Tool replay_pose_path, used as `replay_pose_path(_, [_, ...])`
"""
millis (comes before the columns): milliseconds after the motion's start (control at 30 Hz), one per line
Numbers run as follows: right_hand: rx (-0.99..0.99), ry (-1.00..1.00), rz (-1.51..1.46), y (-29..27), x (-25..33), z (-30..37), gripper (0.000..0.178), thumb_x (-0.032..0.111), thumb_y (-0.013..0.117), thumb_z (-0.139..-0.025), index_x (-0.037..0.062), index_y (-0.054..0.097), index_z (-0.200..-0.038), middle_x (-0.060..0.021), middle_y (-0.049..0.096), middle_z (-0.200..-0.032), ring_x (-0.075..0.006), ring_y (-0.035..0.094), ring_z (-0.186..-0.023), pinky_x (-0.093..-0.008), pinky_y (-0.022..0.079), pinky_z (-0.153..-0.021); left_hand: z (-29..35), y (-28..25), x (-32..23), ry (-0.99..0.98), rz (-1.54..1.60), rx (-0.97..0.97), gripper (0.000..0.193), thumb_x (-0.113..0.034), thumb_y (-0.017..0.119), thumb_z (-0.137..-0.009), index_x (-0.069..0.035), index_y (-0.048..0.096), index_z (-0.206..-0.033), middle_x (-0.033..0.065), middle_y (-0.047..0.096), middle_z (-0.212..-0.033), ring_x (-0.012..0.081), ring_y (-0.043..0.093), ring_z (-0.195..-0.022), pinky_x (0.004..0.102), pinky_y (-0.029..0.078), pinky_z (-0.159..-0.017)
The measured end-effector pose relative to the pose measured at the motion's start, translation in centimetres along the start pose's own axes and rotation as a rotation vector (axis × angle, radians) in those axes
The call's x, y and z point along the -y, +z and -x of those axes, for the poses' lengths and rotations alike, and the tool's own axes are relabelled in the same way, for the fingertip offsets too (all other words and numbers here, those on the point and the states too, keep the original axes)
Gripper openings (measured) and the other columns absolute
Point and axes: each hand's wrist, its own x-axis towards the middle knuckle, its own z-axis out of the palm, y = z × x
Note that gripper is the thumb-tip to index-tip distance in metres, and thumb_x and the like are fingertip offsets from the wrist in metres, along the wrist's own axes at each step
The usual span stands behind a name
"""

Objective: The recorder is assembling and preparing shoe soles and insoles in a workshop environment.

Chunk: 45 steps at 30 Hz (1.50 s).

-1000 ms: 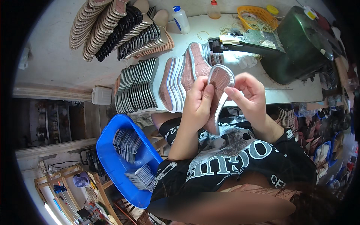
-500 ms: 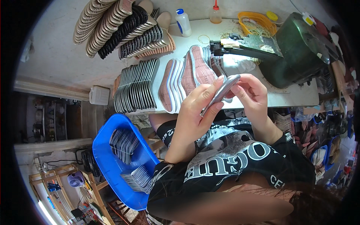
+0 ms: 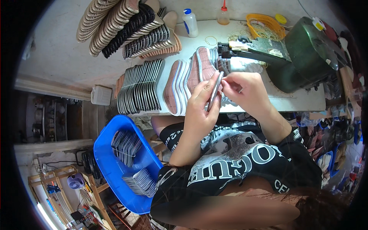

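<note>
In front of my chest my left hand (image 3: 201, 101) grips a grey shoe insole (image 3: 216, 92), thumb on one face and fingers on the other. The insole is tilted nearly edge-on to view. My right hand (image 3: 248, 92) is closed, fingers curled, with thumb and fingertips pinching at the insole's upper edge; its exact contact is partly hidden. Just beyond the hands, insoles with reddish-brown faces and pale edges (image 3: 177, 82) lie overlapped on the white table (image 3: 306, 100). Left of them stands a tied row of grey insoles (image 3: 140, 89).
A green sewing-type machine (image 3: 306, 57) with a long arm stands at the right. Behind are a yellow basket (image 3: 264, 23), a white bottle (image 3: 190, 25) and a red-tipped bottle (image 3: 223, 16). Insole bundles (image 3: 126, 30) rise at back left. A blue tub (image 3: 103, 153) with insoles sits lower left.
My right hand has turned, its fingers curling in against the insole's upper edge. The insole has swung more upright and edge-on, and my left hand has shifted slightly.
</note>
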Motion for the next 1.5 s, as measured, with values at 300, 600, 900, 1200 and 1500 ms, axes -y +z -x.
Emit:
replay_pose_path(300, [0.028, 0.288, -0.251, 0.4, -3.5, -0.5, 0.01, 0.005, 0.066, -0.08, -0.0033, 0.064, -0.083, -0.0006, 0.059, -0.063, -0.0029, 0.058, -0.062, -0.0204, 0.046, -0.055, 0.5, 2.2, 2.5, -0.274, 0.236, -0.115, 0.045, 0.0, 0.054, -0.084, 0.001, 0.051, -0.13, 0.0192, 0.057, -0.118, 0.0274, 0.059, -0.107, 0.0335, 0.044, -0.093])
replay_pose_path(600, [0.056, 0.026, 0.146, -0.9, -4.0, -1.7, 0.009, 0.006, 0.064, -0.083, -0.0027, 0.064, -0.084, -0.0028, 0.064, -0.07, -0.0057, 0.061, -0.063, -0.0209, 0.05, -0.058, -0.6, 1.8, 3.2, -0.248, 0.118, -0.023, 0.039, 0.0, 0.057, -0.088, 0.001, 0.053, -0.127, 0.009, 0.059, -0.111, 0.0122, 0.061, -0.089, 0.0255, 0.049, -0.079])
replay_pose_path(900, [0.408, 0.49, -0.618, 0.4, -5.4, 1.6, 0.033, 0.026, 0.054, -0.097, -0.0019, 0.055, -0.114, -0.004, 0.06, -0.096, -0.0088, 0.056, -0.081, -0.0242, 0.049, -0.072, -4.3, 2.7, 5.4, -0.459, 0.582, -0.068, 0.028, -0.019, 0.046, -0.099, 0.002, 0.046, -0.118, 0.0101, 0.057, -0.108, 0.0117, 0.053, -0.098, 0.024, 0.043, -0.085])
replay_pose_path(1200, [0.264, 0.726, -1.041, -0.2, -5.1, 0.3, 0.032, 0.025, 0.047, -0.1, 0.0001, 0.05, -0.12, -0.003, 0.06, -0.101, -0.0078, 0.057, -0.089, -0.025, 0.049, -0.078, -11.5, 3.4, 8.7, -0.642, 0.565, 0.262, 0.027, -0.022, 0.055, -0.095, 0.001, 0.064, -0.084, -0.0008, 0.061, -0.071, 0.0044, 0.051, -0.061, 0.022, 0.043, -0.057])
replay_pose_path(1500, [0.398, 0.835, -1.13, -2.9, -8.1, -2.1, 0.035, 0.023, 0.05, -0.098, 0.0013, 0.049, -0.126, -0.0055, 0.062, -0.109, -0.0102, 0.06, -0.095, -0.0265, 0.05, -0.079, -15.4, 2.6, 8.5, -0.808, 0.431, 0.525, 0.033, -0.029, 0.053, -0.095, 0.001, 0.062, -0.086, 0.0051, 0.062, -0.065, 0.0072, 0.052, -0.042, 0.0199, 0.04, -0.037])
